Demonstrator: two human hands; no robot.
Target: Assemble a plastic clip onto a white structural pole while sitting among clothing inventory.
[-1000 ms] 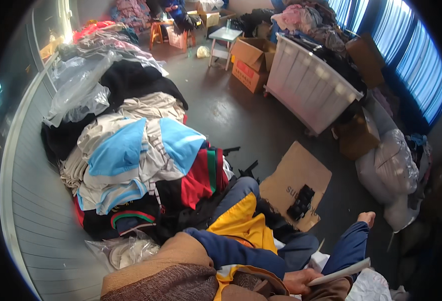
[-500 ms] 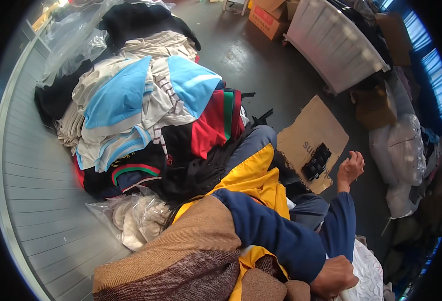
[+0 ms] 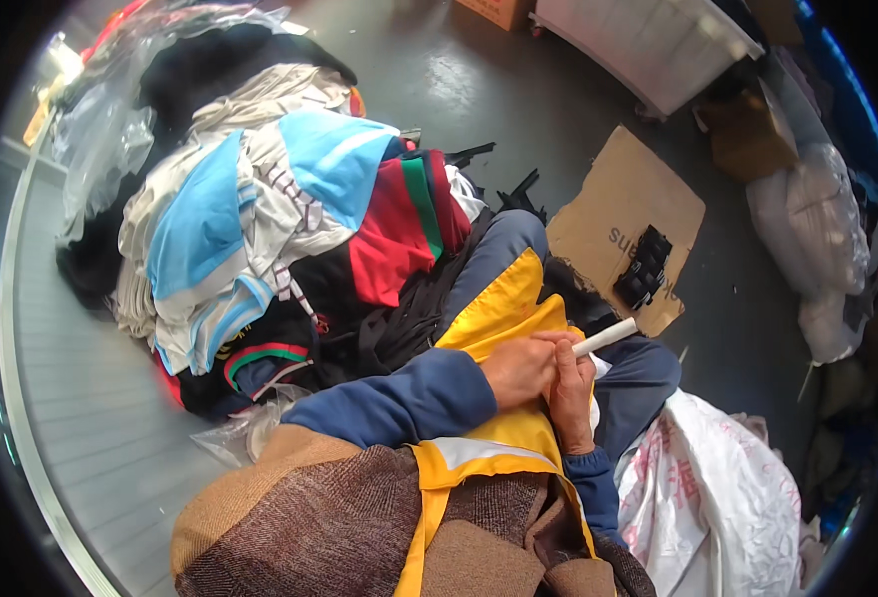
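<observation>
white rod (image 3: 610, 335): slender, blunt-ended, pointing out to the right from between two bare hands, over the yellow apron (image 3: 496, 310) on the lap.
left hand (image 3: 518, 373): closed, its grip seemingly around the rod's near end, which is hidden.
right hand (image 3: 570, 396): drawn in against the left, fingertips beside the rod; how narrow its grip is, i cannot tell.
progress: the rod is already taken up, and it touches none of the garments; i judge the handling under way, but what is finished or left does not show.
garment heap: to the left, loosely piled, a light blue and white garment (image 3: 329, 164) on top, a red garment panel (image 3: 389, 239) with a green stripe beside it, black cloth lower down.
clear plastic bag (image 3: 228, 440): below the heap, partly behind the left sleeve (image 3: 399, 398).
cardboard sheet (image 3: 606, 199): flat on the floor beyond the knees, a black bundle (image 3: 644, 267) lying on it.
white sack (image 3: 712, 488): crumpled, just right of the lap.
white plastic bin (image 3: 648, 50): farther off, at the upper edge, a brown carton (image 3: 752, 137) near it.
</observation>
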